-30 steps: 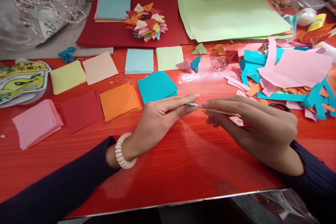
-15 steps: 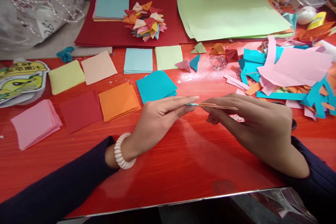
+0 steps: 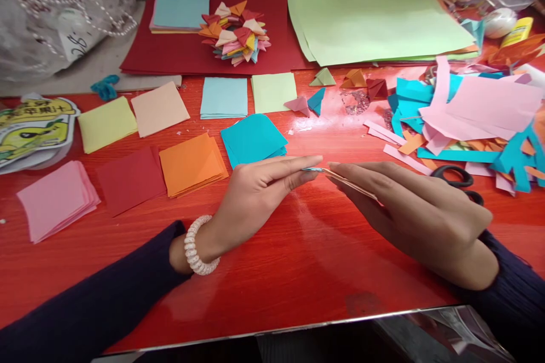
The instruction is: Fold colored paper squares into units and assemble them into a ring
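Near the frame's centre, the left hand (image 3: 260,194) has its fingers clamped on blue paper (image 3: 313,169). Right of centre, the right hand (image 3: 415,212) pinches peach paper (image 3: 349,183) between its fingers.

The folded peach piece (image 3: 351,184) looks like matt paper, the tabletop (image 3: 272,289) glossy wood grain, the bag (image 3: 46,39) crinkled clear plastic.

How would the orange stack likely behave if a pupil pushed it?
The orange stack would probably slip apart, since its layers sit unevenly at the right edge. It should be light, looking like thin paper, and unlikely to roll, lying flat.
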{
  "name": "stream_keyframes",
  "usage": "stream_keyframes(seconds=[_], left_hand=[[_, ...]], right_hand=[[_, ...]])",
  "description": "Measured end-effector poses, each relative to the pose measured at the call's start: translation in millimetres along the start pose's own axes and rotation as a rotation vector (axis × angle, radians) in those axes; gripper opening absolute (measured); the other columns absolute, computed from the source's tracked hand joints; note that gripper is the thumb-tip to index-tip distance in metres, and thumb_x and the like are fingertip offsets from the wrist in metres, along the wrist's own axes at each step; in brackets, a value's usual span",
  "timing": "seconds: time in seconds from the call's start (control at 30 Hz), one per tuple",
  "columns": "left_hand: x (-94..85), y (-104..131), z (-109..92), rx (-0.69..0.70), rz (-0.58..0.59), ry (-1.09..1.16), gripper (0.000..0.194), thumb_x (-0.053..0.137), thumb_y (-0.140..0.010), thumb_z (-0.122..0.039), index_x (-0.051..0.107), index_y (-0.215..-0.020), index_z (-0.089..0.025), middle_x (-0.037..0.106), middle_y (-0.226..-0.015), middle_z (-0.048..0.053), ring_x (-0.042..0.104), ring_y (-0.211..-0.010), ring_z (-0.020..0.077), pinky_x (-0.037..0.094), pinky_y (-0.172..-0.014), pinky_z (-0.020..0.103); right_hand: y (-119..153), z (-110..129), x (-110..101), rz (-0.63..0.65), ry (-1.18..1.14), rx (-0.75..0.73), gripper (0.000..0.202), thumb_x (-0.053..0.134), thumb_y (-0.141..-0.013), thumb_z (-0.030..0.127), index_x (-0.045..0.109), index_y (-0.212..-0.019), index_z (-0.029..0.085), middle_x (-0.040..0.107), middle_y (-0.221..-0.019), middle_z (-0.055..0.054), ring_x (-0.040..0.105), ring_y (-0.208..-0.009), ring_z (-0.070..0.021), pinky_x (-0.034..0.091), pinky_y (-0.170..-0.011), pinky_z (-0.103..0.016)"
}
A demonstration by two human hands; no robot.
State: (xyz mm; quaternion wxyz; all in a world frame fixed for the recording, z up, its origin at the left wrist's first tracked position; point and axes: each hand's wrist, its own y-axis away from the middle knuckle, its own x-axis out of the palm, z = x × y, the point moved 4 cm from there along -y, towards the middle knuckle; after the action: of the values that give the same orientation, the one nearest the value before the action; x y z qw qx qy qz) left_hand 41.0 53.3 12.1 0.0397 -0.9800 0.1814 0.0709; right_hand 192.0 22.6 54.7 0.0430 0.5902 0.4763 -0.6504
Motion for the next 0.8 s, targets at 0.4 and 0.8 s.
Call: stream_keyframes(seconds=[0.4,0.8], left_hand=[[0.0,0.1,1.7,-0.047,-0.025,0.009,0.021,0.058,-0.082,-0.033,0.067,-0.101,-0.028,0.067,-0.105,-0.004,0.064,-0.093,0.0144,0.052,-0.087,0.025],[-1.0,-1.1,1.7,-0.064,-0.047,0.038,0.017,0.060,-0.082,-0.032,0.068,-0.096,-0.027,0.067,-0.103,-0.005,0.063,-0.095,0.0146,0.052,-0.084,0.023]], right_hand=[[-0.2,2.8,1.0,0.021,0.043,0.012,0.010,0.059,-0.080,0.014,0.061,-0.090,0.014,0.066,-0.062,0.002,0.056,-0.048,-0.0067,0.037,-0.040,-0.021],[1.8,5.0,3.1,0.016,0.081,-0.028,0.025,0.064,-0.078,0.017,0.058,-0.101,0.012,0.064,-0.061,0.002,0.053,-0.047,-0.0061,0.036,-0.040,-0.021]])
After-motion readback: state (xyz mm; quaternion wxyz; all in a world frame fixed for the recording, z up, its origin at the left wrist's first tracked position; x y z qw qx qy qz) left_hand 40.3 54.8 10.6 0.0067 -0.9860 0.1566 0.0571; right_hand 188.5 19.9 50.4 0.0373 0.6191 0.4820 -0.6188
